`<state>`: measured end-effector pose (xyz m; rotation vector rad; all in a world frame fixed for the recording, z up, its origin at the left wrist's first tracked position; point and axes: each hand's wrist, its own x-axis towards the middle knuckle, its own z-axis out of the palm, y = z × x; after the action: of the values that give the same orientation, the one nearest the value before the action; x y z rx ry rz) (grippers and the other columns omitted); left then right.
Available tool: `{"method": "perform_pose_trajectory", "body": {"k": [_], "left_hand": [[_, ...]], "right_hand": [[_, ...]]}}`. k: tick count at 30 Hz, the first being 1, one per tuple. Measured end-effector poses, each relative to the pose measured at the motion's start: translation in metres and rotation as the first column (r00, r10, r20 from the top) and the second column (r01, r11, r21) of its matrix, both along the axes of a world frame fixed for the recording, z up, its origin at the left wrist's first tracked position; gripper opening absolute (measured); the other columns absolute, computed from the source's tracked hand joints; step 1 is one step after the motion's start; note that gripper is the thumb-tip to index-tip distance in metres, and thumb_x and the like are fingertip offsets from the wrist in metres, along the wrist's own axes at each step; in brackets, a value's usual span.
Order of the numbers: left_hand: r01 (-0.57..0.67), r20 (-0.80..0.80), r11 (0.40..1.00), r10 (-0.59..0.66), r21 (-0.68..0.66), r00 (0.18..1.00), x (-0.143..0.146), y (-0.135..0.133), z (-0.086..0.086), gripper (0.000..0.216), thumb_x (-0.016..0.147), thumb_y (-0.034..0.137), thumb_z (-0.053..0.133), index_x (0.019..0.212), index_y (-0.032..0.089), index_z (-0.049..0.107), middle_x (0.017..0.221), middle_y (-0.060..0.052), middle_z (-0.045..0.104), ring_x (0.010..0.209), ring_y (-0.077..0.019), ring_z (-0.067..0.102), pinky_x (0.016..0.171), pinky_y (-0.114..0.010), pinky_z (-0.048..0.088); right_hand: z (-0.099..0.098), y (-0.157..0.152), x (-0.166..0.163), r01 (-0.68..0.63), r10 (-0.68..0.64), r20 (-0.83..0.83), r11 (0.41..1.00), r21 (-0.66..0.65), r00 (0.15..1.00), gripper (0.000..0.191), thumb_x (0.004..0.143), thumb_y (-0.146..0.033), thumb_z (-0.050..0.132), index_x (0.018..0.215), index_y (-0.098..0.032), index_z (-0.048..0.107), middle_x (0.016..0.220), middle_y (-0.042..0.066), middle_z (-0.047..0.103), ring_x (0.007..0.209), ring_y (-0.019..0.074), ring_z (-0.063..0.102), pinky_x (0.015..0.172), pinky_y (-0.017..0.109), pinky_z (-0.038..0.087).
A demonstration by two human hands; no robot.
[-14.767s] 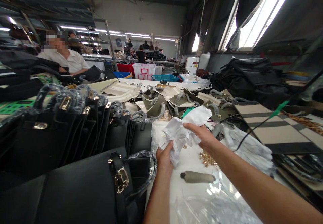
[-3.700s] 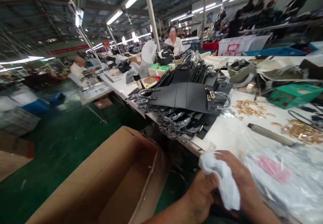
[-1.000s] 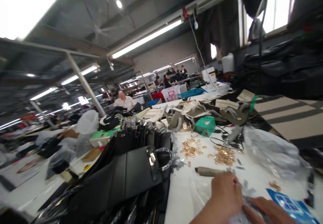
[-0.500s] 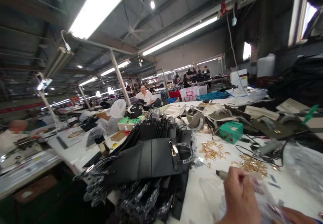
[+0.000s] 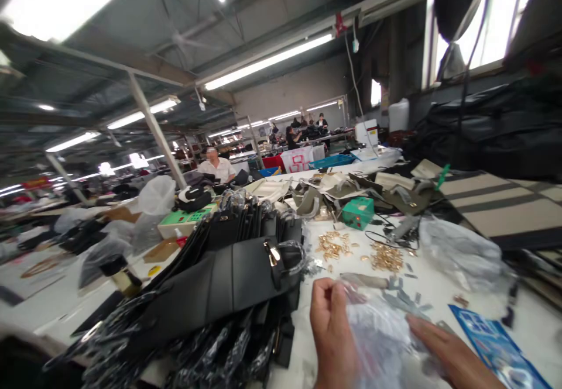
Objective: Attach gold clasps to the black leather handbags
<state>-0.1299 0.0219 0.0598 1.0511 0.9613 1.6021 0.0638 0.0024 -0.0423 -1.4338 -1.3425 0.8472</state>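
- Since half a second earlier, the left hand (image 5: 331, 336) has moved off the wrapped rod (image 5: 364, 280), and the crumpled clear plastic bag (image 5: 377, 339) now spreads between the two hands.
- One bag is in hand, over the near part of the white worktop (image 5: 441, 298). The left hand pinches its edge between thumb and fingers; the right hand (image 5: 448, 345) touches the opposite side, fingers extended, and I cannot tell whether it grips.
- One wrapped rod lies just beyond the bag, partly covered.
- Two larger heaps of gold-coloured fittings (image 5: 331, 244) lie side by side, with one small cluster near the blue packet (image 5: 496, 342).
- One green box (image 5: 357, 212) stands behind the heaps.
- One black handbag (image 5: 223, 281) lies across a pile of others, too overlapped to count; it shows one gold-coloured clasp (image 5: 274, 254).
- Three people are visible: one in a white shirt (image 5: 218, 169), two farther back in dark clothes.
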Motion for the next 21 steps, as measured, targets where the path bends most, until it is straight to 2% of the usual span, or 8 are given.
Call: {"method": "perform_pose_trajectory", "body": {"k": [1,2,4,7,9,12,18,21], "left_hand": [[-0.005,-0.033,1.000,0.005,-0.007,0.999,-0.004,-0.001,-0.001,0.032,0.089,0.050,0.060,0.086,0.018,0.058,0.082,-0.006,0.071,0.075,-0.0199,0.067,0.073,-0.031,0.053],[-0.014,-0.058,1.000,0.013,-0.011,0.998,-0.007,-0.001,-0.002,0.032,0.089,0.050,0.060,0.088,0.018,0.058,0.084,-0.007,0.072,0.077,-0.0206,0.068,0.074,-0.032,0.053],[-0.048,-0.059,0.999,0.048,-0.003,0.997,-0.012,0.000,-0.005,0.031,0.088,0.049,0.062,0.090,0.018,0.058,0.085,-0.006,0.072,0.078,-0.0203,0.068,0.074,-0.031,0.053],[-0.073,-0.025,0.997,0.074,0.033,0.997,-0.017,0.002,-0.009,0.028,0.088,0.046,0.065,0.092,0.019,0.058,0.088,-0.004,0.072,0.082,-0.0187,0.068,0.078,-0.030,0.052],[-0.078,-0.032,0.996,0.080,0.049,0.996,-0.019,0.002,-0.008,0.026,0.088,0.044,0.066,0.094,0.020,0.059,0.089,-0.003,0.072,0.083,-0.0186,0.068,0.079,-0.031,0.053],[-0.116,-0.032,0.990,0.118,0.075,0.992,-0.022,0.001,0.001,0.025,0.087,0.042,0.067,0.095,0.020,0.058,0.087,-0.003,0.073,0.079,-0.0191,0.069,0.077,-0.033,0.054],[-0.178,0.009,0.960,0.180,0.217,0.984,-0.031,-0.011,0.041,0.018,0.087,0.035,0.066,0.090,0.019,0.058,0.080,-0.003,0.074,0.069,-0.0180,0.069,0.076,-0.035,0.054],[-0.187,0.010,0.954,0.190,0.235,0.982,-0.033,-0.019,0.057,0.014,0.087,0.031,0.066,0.091,0.020,0.058,0.078,-0.001,0.073,0.064,-0.0172,0.068,0.072,-0.033,0.055]], "right_hand": [[0.013,-0.003,-0.005,0.002,-0.004,-0.041,0.999,-0.039,0.999,0.044,0.086,-0.062,0.054,0.094,-0.026,0.079,0.074,0.007,0.071,0.076,0.0266,0.069,0.060,0.034,0.054],[0.025,-0.006,-0.009,-0.037,0.016,-0.162,0.991,-0.126,0.987,0.045,0.085,-0.061,0.057,0.094,-0.023,0.078,0.067,0.005,0.066,0.069,0.0231,0.065,0.056,0.031,0.050],[0.044,-0.009,-0.016,-0.066,-0.019,-0.383,0.976,-0.208,0.923,0.047,0.081,-0.061,0.064,0.098,-0.018,0.076,0.054,-0.002,0.049,0.050,0.0137,0.047,0.044,0.025,0.033],[0.059,-0.010,-0.020,-0.147,-0.019,-0.591,0.962,-0.232,0.807,0.047,0.077,-0.053,0.074,0.103,-0.014,0.073,0.053,-0.008,0.036,0.046,0.0066,0.028,0.044,0.022,0.017],[0.067,-0.010,-0.019,-0.159,-0.025,-0.647,0.961,-0.224,0.762,0.046,0.076,-0.050,0.076,0.103,-0.013,0.072,0.054,-0.009,0.035,0.047,0.0053,0.026,0.045,0.022,0.015],[0.084,-0.008,-0.017,-0.111,-0.047,-0.668,0.975,-0.193,0.742,0.045,0.073,-0.044,0.079,0.106,-0.014,0.070,0.057,-0.009,0.038,0.048,0.0050,0.027,0.045,0.021,0.016],[0.136,-0.008,-0.009,-0.056,-0.017,-0.701,0.995,-0.081,0.713,0.035,0.072,-0.037,0.081,0.099,-0.016,0.072,0.058,-0.007,0.044,0.047,0.0048,0.029,0.042,0.020,0.017],[0.152,-0.009,-0.006,-0.016,0.006,-0.720,1.000,-0.006,0.694,0.034,0.071,-0.035,0.084,0.099,-0.018,0.073,0.059,-0.006,0.047,0.046,0.0051,0.032,0.041,0.019,0.021]]}}
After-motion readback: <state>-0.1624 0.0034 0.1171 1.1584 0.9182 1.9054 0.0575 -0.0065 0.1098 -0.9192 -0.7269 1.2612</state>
